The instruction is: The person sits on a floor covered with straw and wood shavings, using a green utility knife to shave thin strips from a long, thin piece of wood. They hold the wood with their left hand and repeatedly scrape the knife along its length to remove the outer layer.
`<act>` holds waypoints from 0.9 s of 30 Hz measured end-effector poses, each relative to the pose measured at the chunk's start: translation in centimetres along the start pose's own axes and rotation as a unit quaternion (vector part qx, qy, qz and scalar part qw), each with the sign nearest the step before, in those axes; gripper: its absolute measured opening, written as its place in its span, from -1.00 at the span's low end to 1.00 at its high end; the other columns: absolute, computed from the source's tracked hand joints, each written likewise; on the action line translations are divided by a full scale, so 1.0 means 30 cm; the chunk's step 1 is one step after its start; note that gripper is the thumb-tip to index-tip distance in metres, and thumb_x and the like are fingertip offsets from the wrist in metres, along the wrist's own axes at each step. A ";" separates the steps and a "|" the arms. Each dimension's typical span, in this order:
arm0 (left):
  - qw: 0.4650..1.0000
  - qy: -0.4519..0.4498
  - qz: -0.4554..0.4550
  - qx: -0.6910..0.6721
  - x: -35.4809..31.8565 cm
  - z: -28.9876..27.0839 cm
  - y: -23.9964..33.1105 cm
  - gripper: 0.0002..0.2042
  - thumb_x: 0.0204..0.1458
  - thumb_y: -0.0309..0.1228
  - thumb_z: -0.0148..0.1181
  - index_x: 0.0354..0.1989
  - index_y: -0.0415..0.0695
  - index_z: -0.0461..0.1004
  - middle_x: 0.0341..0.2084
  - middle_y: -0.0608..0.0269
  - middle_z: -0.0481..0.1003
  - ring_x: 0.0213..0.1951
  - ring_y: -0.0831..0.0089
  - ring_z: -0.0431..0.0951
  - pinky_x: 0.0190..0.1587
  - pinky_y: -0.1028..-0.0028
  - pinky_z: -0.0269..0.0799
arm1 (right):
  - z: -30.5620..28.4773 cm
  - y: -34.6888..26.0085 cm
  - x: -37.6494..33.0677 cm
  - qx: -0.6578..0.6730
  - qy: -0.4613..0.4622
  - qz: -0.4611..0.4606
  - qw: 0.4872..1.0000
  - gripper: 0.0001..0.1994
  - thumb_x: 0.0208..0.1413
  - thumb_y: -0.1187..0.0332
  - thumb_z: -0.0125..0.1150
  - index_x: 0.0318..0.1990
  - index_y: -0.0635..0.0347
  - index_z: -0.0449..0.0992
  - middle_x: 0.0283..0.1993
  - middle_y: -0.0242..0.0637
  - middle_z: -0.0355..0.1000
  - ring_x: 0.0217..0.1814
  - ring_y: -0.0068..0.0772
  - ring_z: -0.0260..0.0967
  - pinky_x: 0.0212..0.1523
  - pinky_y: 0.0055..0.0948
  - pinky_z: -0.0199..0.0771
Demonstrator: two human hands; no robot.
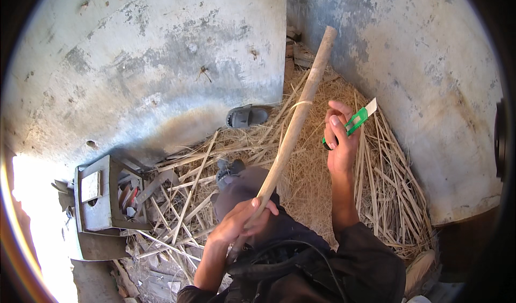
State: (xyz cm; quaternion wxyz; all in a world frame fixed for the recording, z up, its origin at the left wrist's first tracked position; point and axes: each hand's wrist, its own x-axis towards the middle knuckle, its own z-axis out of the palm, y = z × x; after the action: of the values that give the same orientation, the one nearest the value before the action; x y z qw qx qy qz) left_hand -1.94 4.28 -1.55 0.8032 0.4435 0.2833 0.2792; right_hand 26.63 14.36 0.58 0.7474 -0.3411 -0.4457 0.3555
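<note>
My left hand (242,219) grips the lower part of a long pale wooden stick (298,112), which slants up and to the right toward the wall corner. A thin strand is wound around the stick near its middle. My right hand (339,139) is raised to the right of the stick and holds a green utility knife (359,118) with its blade out, pointing up and right. The knife does not touch the stick. My dark-clad knee (242,187) lies under the stick.
Dry straw and split reeds (376,195) cover the ground. Grey stained walls (161,61) meet in a corner behind. A grey sandal (246,116) lies by the wall. A grey metal box (99,195) with clutter sits at the left.
</note>
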 end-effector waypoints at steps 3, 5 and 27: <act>1.000 0.016 -0.009 0.011 0.025 0.014 0.033 -0.30 0.47 0.22 -0.20 -0.02 -0.34 0.48 -0.60 0.49 0.18 -0.68 0.69 0.18 -0.66 0.61 0.02 | 0.042 -0.043 -0.025 -0.019 -0.015 -0.022 0.999 -0.50 0.26 0.35 0.33 0.33 0.28 0.49 0.08 -0.16 0.58 -0.59 -0.88 0.07 -0.59 -0.73 0.02; 1.000 0.007 -0.018 0.010 0.051 0.010 0.041 -0.33 0.47 0.20 -0.20 0.03 -0.30 0.48 -0.59 0.51 0.17 -0.65 0.71 0.14 -0.64 0.60 0.01 | 0.057 -0.053 -0.046 -0.067 -0.058 -0.030 0.996 -0.44 0.22 0.39 0.38 0.38 0.26 0.46 0.08 -0.18 0.59 -0.59 -0.91 0.05 -0.58 -0.76 0.03; 0.993 -0.022 -0.002 -0.118 0.109 -0.033 0.036 -0.40 0.48 0.10 -0.13 0.22 -0.28 0.41 -0.32 0.24 0.46 -0.38 0.46 0.52 -0.40 0.45 0.49 | 0.107 0.046 -0.081 -0.041 -0.126 0.023 0.991 -0.19 0.15 0.58 0.44 0.54 0.28 0.16 -0.20 -0.32 0.66 -0.55 -0.96 0.14 -0.52 -0.80 0.07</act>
State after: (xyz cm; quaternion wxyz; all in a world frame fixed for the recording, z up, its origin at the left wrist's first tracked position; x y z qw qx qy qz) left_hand -0.62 7.61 -1.72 0.8567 0.3506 0.2313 0.2994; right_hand 22.55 13.64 -0.40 0.6626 -0.3342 -0.5421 0.3942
